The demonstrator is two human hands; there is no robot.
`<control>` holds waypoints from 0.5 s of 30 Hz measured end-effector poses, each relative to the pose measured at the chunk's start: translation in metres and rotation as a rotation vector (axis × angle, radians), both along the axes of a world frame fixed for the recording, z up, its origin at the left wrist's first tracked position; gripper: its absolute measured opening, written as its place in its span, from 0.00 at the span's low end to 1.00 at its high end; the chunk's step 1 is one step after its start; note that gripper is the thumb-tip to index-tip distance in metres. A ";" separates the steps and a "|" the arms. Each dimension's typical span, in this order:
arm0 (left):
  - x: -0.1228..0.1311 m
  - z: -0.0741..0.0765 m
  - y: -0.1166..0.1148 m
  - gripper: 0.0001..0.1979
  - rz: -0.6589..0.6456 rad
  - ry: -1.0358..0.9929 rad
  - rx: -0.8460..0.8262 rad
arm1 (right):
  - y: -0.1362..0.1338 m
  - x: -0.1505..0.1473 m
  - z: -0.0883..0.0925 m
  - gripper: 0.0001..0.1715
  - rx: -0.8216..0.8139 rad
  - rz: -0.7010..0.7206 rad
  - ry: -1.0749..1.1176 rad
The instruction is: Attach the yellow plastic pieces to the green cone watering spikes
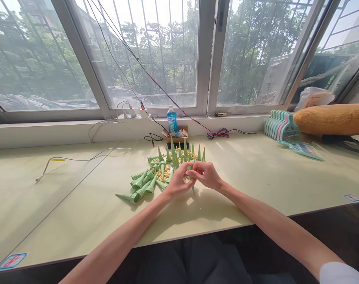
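My left hand [181, 182] and my right hand [208, 176] meet above the near right side of a pile, fingers bent and fingertips pressed together. A pointed green tip [193, 190] shows just below them, apparently of a green plastic watering spike gripped in the left fingers. What the right fingertips pinch is hidden by the hands. Around and behind the hands are several hollow green watering spikes [140, 179], some lying on their sides, others standing point up [172, 149]. Small yellow plastic pieces [164, 173] lie among them.
A small cardboard box [183, 134] and a blue-labelled bottle [172, 122] stand behind the pile. A white cable [90, 159] crosses the table at left; coiled wire [218, 134] lies at the back. Pastel plastic pieces [281, 125] and an orange cushion-like roll [333, 118] are at right.
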State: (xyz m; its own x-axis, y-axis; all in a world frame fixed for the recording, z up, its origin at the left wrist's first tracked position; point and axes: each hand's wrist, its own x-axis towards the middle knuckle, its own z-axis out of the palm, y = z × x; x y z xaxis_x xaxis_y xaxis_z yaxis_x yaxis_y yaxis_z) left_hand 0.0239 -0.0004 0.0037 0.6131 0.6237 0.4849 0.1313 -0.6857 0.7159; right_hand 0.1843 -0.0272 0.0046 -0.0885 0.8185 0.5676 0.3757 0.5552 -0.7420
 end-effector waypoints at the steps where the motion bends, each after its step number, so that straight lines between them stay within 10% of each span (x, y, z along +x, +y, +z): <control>1: 0.000 0.000 0.000 0.19 0.004 0.001 0.004 | 0.000 0.000 0.000 0.28 0.000 0.000 -0.002; 15: 0.002 -0.004 0.003 0.15 0.064 -0.125 -0.093 | 0.006 0.004 -0.003 0.26 0.029 -0.106 -0.038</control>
